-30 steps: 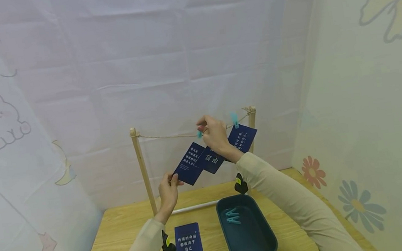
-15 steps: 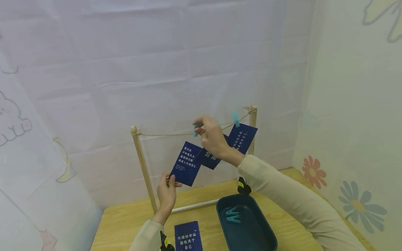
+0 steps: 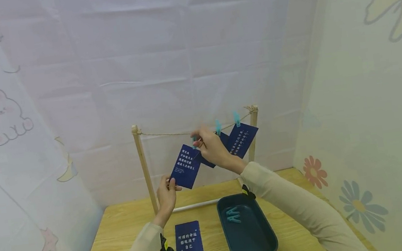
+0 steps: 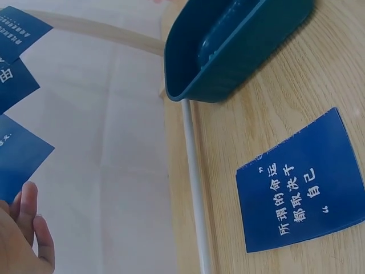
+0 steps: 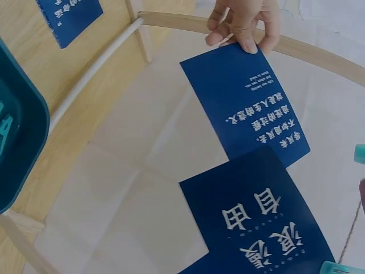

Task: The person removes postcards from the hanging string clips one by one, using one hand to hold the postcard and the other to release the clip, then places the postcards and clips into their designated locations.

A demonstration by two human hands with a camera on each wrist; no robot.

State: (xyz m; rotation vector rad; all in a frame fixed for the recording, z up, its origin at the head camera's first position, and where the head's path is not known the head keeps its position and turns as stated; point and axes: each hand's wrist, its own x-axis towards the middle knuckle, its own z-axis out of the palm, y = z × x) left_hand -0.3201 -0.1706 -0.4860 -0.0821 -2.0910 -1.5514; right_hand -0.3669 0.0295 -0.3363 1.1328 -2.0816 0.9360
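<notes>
My left hand [image 3: 166,194] pinches a dark blue card [image 3: 185,167] with white writing by its lower left corner. The card tilts below the string [image 3: 164,134]. Close to its top corner, my right hand [image 3: 213,147] holds a teal clothespin [image 3: 194,142]; whether the pin bites on card or string cannot be made out. Two more blue cards hang to the right, one [image 5: 256,211] partly behind my right hand in the head view, the other [image 3: 243,139] by the post. Teal clothespins [image 3: 218,127] hold them on the string.
A wooden frame with a left post [image 3: 144,170] and a white bottom bar [image 3: 199,205] carries the string. On the table [image 3: 124,239] lie a stack of blue cards [image 3: 188,242] and a dark teal bin [image 3: 271,234] containing loose clothespins [image 3: 233,215].
My right hand has shifted slightly left and down with the clothespin, uncovering the middle card's pin. My left hand has moved the card a little left, away from the middle card.
</notes>
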